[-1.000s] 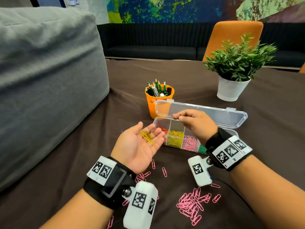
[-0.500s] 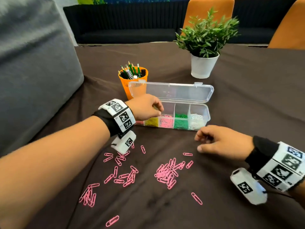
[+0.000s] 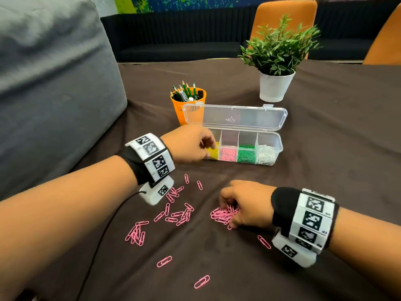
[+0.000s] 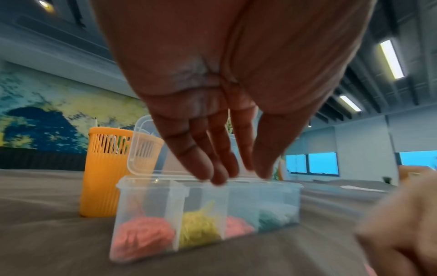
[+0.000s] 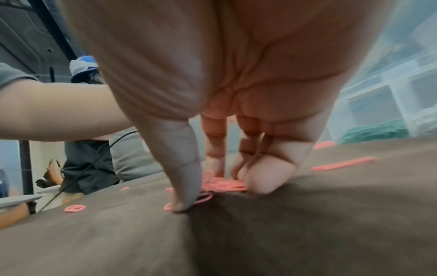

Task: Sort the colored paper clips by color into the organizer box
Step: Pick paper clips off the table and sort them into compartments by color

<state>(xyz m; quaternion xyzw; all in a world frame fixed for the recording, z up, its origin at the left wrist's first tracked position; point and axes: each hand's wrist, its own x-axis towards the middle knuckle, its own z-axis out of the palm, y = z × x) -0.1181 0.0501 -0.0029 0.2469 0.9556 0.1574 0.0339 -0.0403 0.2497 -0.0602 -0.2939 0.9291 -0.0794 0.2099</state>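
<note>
The clear organizer box (image 3: 280,146) stands open on the brown cloth, with yellow (image 3: 213,153), pink, green and white clips in its compartments. My left hand (image 3: 206,146) hovers over its left end. In the left wrist view its fingers (image 4: 212,168) point straight down over the rim of the box (image 4: 146,196), above the yellow clips (image 4: 198,229), and hold nothing I can see. My right hand (image 3: 226,212) is down on the cloth. Its thumb (image 5: 184,196) and curled fingers close around a pile of pink clips (image 3: 217,215). More pink clips (image 3: 180,213) lie scattered nearby.
An orange pencil cup (image 3: 187,105) stands just behind the box's left end, and a potted plant (image 3: 275,83) behind its right. A big grey cushion (image 3: 54,83) fills the left side. A black cable (image 3: 104,235) runs from my left wrist. Orange chairs stand past the table.
One second ago my left palm held yellow clips and my right hand was over the box. The left hand has since turned over the yellow compartment, and the right has dropped onto the pink pile.
</note>
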